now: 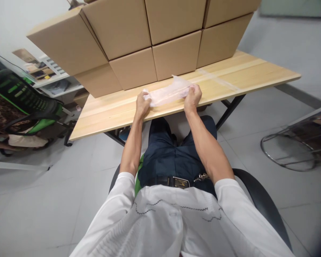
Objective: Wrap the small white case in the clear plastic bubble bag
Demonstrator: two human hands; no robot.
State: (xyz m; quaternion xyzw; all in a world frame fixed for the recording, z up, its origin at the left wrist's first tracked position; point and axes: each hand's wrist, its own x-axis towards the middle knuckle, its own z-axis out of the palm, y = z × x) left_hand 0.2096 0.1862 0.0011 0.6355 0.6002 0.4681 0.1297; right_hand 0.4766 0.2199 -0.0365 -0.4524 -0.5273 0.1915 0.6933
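A thin, translucent pinkish-white plastic sheet or bag (166,95) is stretched between my two hands, just above the front part of the wooden table (107,112). My left hand (143,103) pinches its left end, fingers closed. At the other end my right hand (192,97) grips it, with the fingers curled in. One corner of the plastic sticks up near the right hand. Whether anything lies inside the folds, I cannot tell.
Cardboard boxes (132,69) stand stacked in rows along the table's back. A strip of clear tape (219,80) lies on the tabletop at right. To the left are a green-black office chair (24,96) with a person beside it, and a shelf (56,78). A metal-ringed stool (286,151) stands right.
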